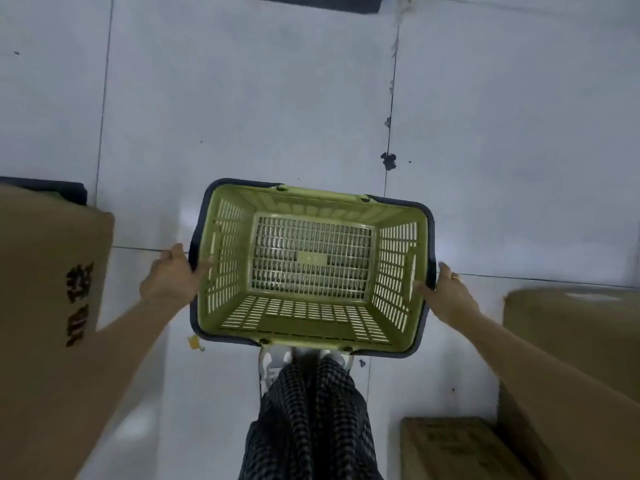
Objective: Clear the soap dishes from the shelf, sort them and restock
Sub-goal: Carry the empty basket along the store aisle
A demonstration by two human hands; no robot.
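Head view: both hands, left and right, clamped on green basket above pale tiled floor, cardboard boxes alongside.

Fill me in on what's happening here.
A person stands on a pale tiled floor, holding a green slatted basket by its two short sides, left hand on one rim and right hand on the other, thumbs hooked over the edge. The basket holds nothing; no soap dishes or shelf are in view. Cardboard boxes stand on either side: one at the left, more at the right.
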